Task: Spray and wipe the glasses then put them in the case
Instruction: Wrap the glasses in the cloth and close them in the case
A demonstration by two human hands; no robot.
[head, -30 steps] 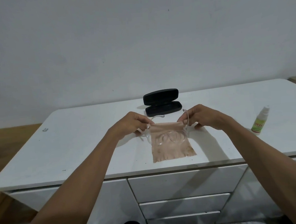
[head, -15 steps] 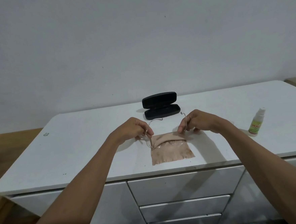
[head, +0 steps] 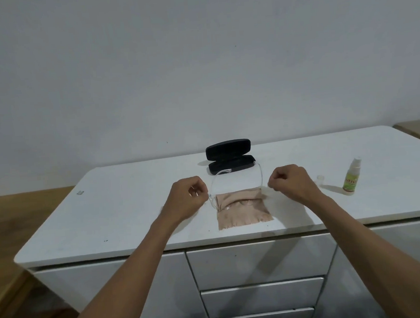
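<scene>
A: Fingers first, go.

B: Left hand [head: 190, 197] is curled into a loose fist with its fingertips [head: 204, 193] right at the left hinge of the glasses [head: 232, 203]. Looks like a pinch on the frame corner, but I can't tell for sure. Right hand [head: 289, 182] is curled too, just right of the right hinge; actual contact isn't visible either.

A: Glasses where?

B: Clear frame, front resting on the beige cloth [head: 242, 210] near the front edge. Temples are open and reach far toward the black case [head: 230, 158], whose lid stands open. The left temple tip overlaps the case's near edge in view.

A: Step in hand?

B: My guess is settling the glasses on the cloth ahead of spraying. The spray bottle [head: 351, 177] stands far right with its cap [head: 320, 178] off beside it. To do it well: hold by the hinges only, stay off the lenses, keep the lenses over the cloth, and don't knock the temples into the case.

A: Surface, room?

B: White cabinet top [head: 133, 209], a few dark specks, drawers below. Plain pale wall [head: 198, 72] behind, wooden floor [head: 20, 204] at left.
</scene>
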